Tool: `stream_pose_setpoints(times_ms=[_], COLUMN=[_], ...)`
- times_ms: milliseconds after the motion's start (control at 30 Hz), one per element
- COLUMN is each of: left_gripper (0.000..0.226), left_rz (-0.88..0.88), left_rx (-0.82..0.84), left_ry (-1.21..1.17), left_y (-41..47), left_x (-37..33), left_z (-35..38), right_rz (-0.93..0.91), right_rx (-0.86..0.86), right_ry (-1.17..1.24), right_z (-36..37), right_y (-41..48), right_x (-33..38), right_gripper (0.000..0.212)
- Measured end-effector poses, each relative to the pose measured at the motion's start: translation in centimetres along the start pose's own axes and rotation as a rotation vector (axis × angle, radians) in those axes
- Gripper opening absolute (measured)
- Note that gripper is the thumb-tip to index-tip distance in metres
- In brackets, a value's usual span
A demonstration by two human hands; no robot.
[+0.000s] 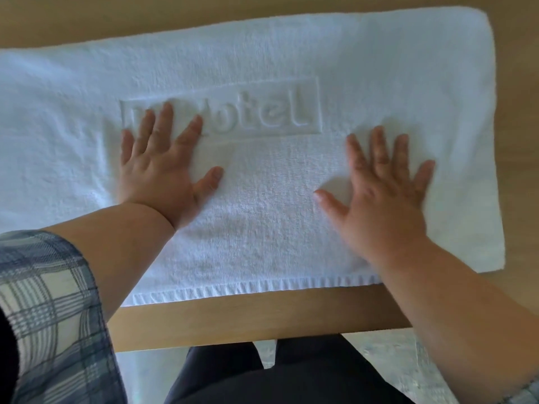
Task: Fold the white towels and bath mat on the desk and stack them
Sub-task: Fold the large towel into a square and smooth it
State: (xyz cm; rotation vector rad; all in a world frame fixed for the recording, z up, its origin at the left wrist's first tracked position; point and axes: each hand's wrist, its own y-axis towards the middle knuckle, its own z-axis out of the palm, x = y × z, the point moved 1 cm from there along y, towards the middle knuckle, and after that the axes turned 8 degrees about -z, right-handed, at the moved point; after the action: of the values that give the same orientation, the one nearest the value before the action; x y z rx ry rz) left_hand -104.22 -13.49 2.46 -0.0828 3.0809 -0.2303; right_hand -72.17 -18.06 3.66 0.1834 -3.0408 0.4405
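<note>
A white bath mat (262,68) with embossed lettering lies spread flat across the wooden desk (262,316). Its ribbed hem runs along the near edge, and its left part passes out of view. My left hand (163,170) presses flat on the mat with fingers spread, covering the start of the lettering. My right hand (382,193) lies flat on the mat to the right, fingers spread as well. Neither hand holds anything. No other towel shows on the desk top.
A strip of bare desk runs between the mat's hem and the front edge. More desk shows past the mat's far edge (87,21). White cloth (140,371) hangs below the desk edge beside my dark trousers (280,374). Pale floor lies at the lower right.
</note>
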Motion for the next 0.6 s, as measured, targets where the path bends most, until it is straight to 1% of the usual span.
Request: stream_pose_setpoints(times_ms=[100, 267, 333, 367, 433, 467, 500, 533, 600], left_gripper=[0.084, 0.08, 0.075, 0.072, 0.069, 0.068, 0.067, 0.067, 0.069], left_rz=[0.0, -0.014, -0.006, 0.045, 0.265, 0.384, 0.447, 0.442, 0.352], left_rx=[0.011, 0.067, 0.075, 0.074, 0.107, 0.134, 0.165, 0.19, 0.201], left_ry=[0.016, 0.029, -0.017, -0.057, -0.08, -0.035, 0.02, 0.066, 0.117], left_y=[0.1, -0.2, -0.5, -0.8, -2.1, -3.0, -3.7, -4.2, -4.3], left_x=[-0.1, -0.5, -1.7, -3.1, -7.4, -9.7, -11.8, -13.3, -14.5], left_z=[-0.2, -0.8, -1.5, -1.8, -2.1, -1.8, -1.3, -0.9, -0.2], right_rz=[0.059, 0.073, 0.075, 0.077, 0.066, 0.053, 0.036, 0.015, 0.004], right_rx=[0.018, -0.002, -0.002, -0.002, 0.001, 0.0, -0.004, -0.011, -0.014], right_ry=[-0.008, -0.001, 0.008, 0.013, 0.027, 0.043, 0.058, 0.064, 0.051], right_z=[-0.2, 0.0, 0.1, 0.2, 0.3, 0.3, 0.4, 0.4, 0.3], right_y=[-0.6, -0.3, -0.2, -0.2, 0.0, 0.1, 0.2, 0.2, 0.1], right_x=[-1.8, -1.2, -1.5, -1.6, -1.4, -1.3, -1.5, -2.1, -4.7], right_gripper=[0.091, 0.093, 0.093, 0.093, 0.092, 0.091, 0.09, 0.087, 0.083])
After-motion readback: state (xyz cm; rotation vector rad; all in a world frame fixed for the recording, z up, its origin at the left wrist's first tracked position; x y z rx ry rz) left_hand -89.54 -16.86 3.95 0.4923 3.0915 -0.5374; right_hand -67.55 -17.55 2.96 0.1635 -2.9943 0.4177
